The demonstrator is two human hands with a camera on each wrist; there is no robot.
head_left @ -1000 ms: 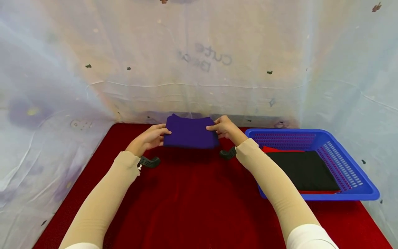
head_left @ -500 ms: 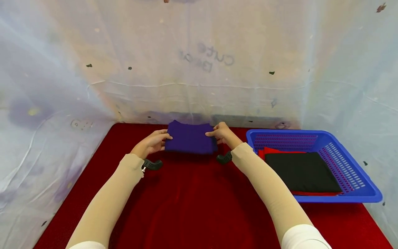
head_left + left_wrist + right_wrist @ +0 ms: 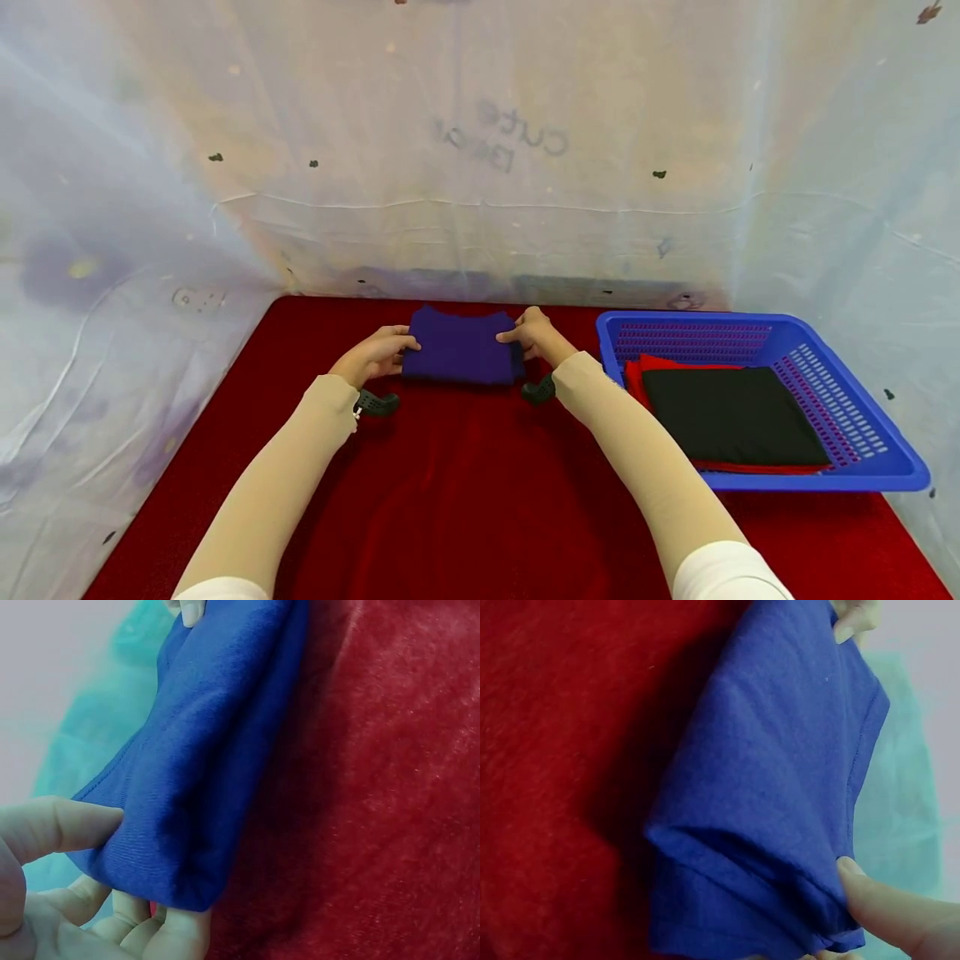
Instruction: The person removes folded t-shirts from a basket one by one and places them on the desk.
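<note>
While left hand (image 3: 372,356), right hand (image 3: 534,336) pinch folded cloth (image 3: 461,348), only head view shows basket (image 3: 847,471).

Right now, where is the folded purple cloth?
In the head view the folded purple cloth sits at the far middle of the red table, gripped between the left hand and right hand, left of the blue basket.

Red cloth (image 3: 637,371) mostly under black cloth (image 3: 731,414)

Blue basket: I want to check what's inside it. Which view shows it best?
The head view: the blue basket sits whole at right, holding a black cloth over a red cloth. Neither wrist view shows it.
</note>
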